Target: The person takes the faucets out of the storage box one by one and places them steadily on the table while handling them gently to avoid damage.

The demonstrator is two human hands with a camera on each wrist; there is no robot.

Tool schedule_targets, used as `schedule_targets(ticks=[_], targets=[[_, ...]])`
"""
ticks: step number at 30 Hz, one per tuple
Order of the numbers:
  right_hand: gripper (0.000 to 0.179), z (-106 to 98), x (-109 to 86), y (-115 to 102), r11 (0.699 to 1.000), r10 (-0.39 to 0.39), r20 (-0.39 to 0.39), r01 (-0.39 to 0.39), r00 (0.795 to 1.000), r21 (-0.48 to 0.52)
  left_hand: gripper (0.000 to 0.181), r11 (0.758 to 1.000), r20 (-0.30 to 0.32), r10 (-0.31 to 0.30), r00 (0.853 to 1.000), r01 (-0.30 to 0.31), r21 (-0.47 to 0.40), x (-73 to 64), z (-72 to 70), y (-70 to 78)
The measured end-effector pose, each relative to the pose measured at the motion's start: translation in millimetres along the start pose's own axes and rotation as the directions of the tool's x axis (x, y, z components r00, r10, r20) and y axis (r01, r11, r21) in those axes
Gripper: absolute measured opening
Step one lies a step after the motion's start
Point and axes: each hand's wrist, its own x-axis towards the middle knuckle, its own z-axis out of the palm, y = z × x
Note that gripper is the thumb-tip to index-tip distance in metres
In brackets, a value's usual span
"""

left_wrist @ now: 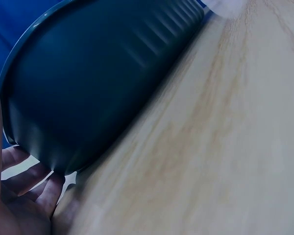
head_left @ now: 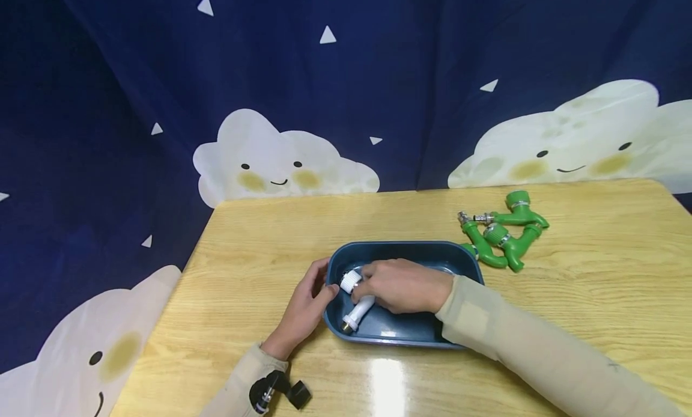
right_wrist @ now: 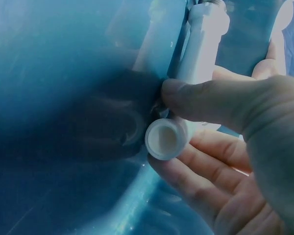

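A dark blue oblong basin (head_left: 400, 325) stands on the wooden table. Inside its left end lies a white plastic tap (head_left: 361, 312) with a ribbed white knob and a brass-coloured threaded end. My right hand (head_left: 405, 285) reaches in from the right and grips the tap around its middle. In the right wrist view, thumb and fingers sit on either side of the white tap (right_wrist: 200, 58), its round open spout facing the camera. My left hand (head_left: 303, 306) holds the basin's left end, thumb at the rim and fingers against the outer wall.
Several green plastic taps (head_left: 516, 243) lie in a cluster just beyond the basin's right back corner. Behind the table (head_left: 259, 237) hangs a dark blue curtain (head_left: 378, 74) with clouds and triangles. A small black device is strapped to the left wrist.
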Motion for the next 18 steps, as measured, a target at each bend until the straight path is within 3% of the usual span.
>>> schedule_targets(ticks=[18], targets=[[0.033, -1.0, -0.5, -1.4, 1.000, 0.003, 0.014, -0.003, 1.000, 0.001, 0.046, 1.000, -0.003, 0.018, 1.000, -0.018, 0.013, -0.9, 0.2, -0.8]])
